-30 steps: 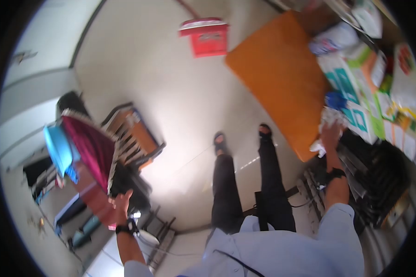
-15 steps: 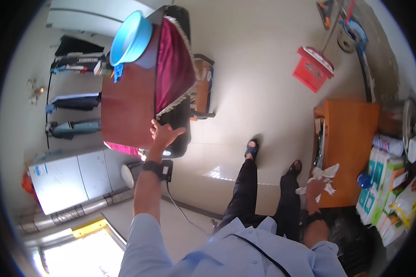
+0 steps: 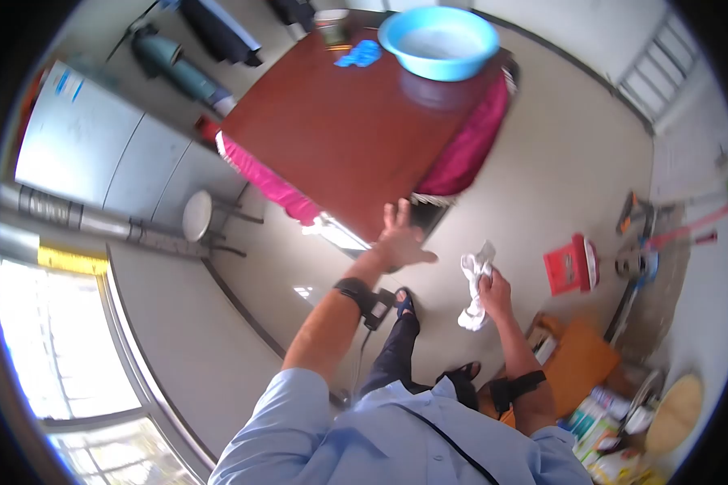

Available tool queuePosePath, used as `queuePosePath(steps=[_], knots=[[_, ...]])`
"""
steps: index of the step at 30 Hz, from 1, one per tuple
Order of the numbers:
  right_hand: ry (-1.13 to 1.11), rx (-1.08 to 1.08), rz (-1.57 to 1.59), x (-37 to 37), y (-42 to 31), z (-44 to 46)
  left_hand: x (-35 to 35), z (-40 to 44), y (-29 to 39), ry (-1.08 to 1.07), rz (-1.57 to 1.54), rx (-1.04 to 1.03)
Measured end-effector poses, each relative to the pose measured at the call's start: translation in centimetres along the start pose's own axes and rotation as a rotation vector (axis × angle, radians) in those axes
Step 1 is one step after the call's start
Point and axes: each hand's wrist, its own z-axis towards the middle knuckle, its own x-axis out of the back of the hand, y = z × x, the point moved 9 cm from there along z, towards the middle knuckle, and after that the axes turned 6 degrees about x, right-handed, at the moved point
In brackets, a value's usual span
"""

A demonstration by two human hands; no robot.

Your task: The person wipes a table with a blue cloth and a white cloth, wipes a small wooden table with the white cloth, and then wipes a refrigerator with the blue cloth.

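My left hand (image 3: 402, 236) reaches over the near corner of a dark red table (image 3: 315, 137), fingers spread, with nothing in it. I cannot tell whether its fingertips touch the tabletop. In my right hand (image 3: 496, 293) is a crumpled white cloth or tissue (image 3: 472, 314), gripped at its middle above the floor, with ends hanging out above and below. On the table's far side stands a light blue basin (image 3: 441, 44). Left of it lie a crumpled blue cloth (image 3: 359, 54) and a cup-like container (image 3: 331, 28).
A magenta tablecloth (image 3: 473, 149) hangs at the table's sides. On the floor to the right are a red dustpan (image 3: 569, 267) and an orange-brown cabinet (image 3: 582, 360). A round stool (image 3: 198, 216) stands left, before a pale refrigerator (image 3: 85, 137).
My view has turned toward the table. My right hand has come up from beside the cabinet with the white cloth or tissue. My left hand remains at the table's near corner, fingers still spread.
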Motion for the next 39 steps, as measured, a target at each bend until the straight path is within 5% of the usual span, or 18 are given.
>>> queuePosePath(steps=[4,8,9,10,12,14,15,19,25,29,31,33,34,37,39], knots=[[0.077,0.408,-0.061,-2.0,-16.8,12.0,1.2,-1.9,-2.7,0.091,-0.251,-0.196],[-0.131,0.515,-0.21,-10.8,-23.1,18.4,0.0,-6.9,-7.2,0.206,-0.683,-0.344],[-0.207,0.523,-0.273,-14.1,-22.4,18.9,-0.4,-8.7,-8.8,0.08,-0.874,-0.25],[-0.157,0.759,-0.536,-16.1,-24.4,17.0,-2.4,-9.9,-11.0,-0.009,-1.023,-0.134],[-0.337,0.775,-0.507,-19.0,-26.5,13.7,-8.0,-11.8,-16.5,-0.148,-1.256,0.094],[-0.492,0.91,-0.459,-20.9,-27.5,9.1,-11.4,-15.0,-21.8,-0.013,-1.527,0.077],[-0.572,0.959,-0.42,-20.9,-29.1,7.4,-14.1,-16.7,-24.3,-0.065,-1.655,0.356],[-0.628,0.97,-0.443,-21.6,-29.7,7.3,-17.4,-22.2,-30.1,0.034,-1.735,0.628],[-0.639,1.042,-0.506,-23.1,-31.1,9.1,-11.6,-20.4,-27.5,0.121,-1.868,0.448],[-0.646,0.96,-0.391,-25.8,-31.2,13.2,-0.9,-14.8,-24.0,0.167,-2.391,-0.201],[-0.49,0.884,-0.204,-25.9,-31.8,16.3,4.2,-12.6,-23.6,0.179,-2.657,-0.418],[-0.545,0.455,-0.109,-25.4,-32.2,19.3,8.6,-11.3,-23.6,0.238,-2.732,-0.583],[-0.515,0.293,0.082,-24.9,-32.3,20.1,9.1,-10.2,-24.1,0.283,-2.744,-0.545],[-0.561,0.317,0.232,-22.0,-37.8,18.4,10.7,-6.7,-24.3,0.369,-2.78,-0.506],[-0.501,0.588,0.278,-19.7,-42.7,15.4,11.4,-3.7,-23.2,0.445,-2.827,-0.406]])
